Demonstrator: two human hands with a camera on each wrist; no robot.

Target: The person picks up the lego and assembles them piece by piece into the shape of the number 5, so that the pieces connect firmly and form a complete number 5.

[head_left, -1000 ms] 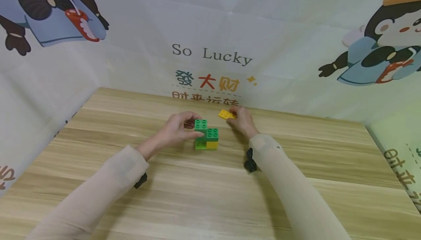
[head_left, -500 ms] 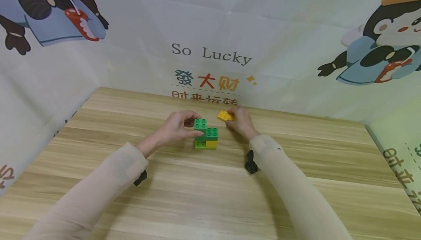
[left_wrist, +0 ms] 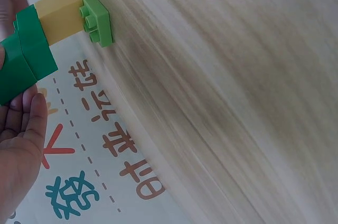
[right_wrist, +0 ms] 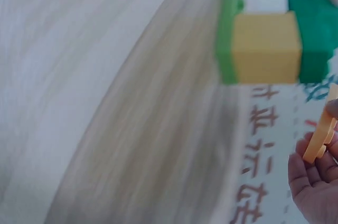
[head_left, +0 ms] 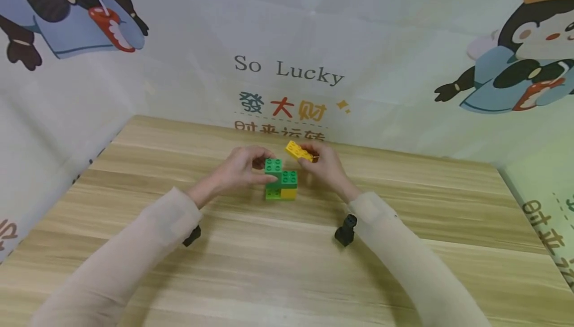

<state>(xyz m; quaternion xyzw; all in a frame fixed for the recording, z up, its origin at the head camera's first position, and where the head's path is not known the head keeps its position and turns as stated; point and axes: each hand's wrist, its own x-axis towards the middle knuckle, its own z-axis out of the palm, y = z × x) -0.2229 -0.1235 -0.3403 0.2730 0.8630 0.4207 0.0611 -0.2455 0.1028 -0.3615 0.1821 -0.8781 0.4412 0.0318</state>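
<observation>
Left hand [head_left: 242,167] grips upper green brick [head_left: 273,165] of block stack [head_left: 289,186]; right hand [head_left: 326,162] pinches yellow plate [head_left: 298,150], tilted, apart from stack, far and slightly right. I'd brace stack firmly, level plate slowly, avoid bumping upper green brick.

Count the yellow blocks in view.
2: one yellow block between the light green base and a dark green block; one flat yellow block held in the right hand. Another hidden from the cameras can't be ruled out.
</observation>
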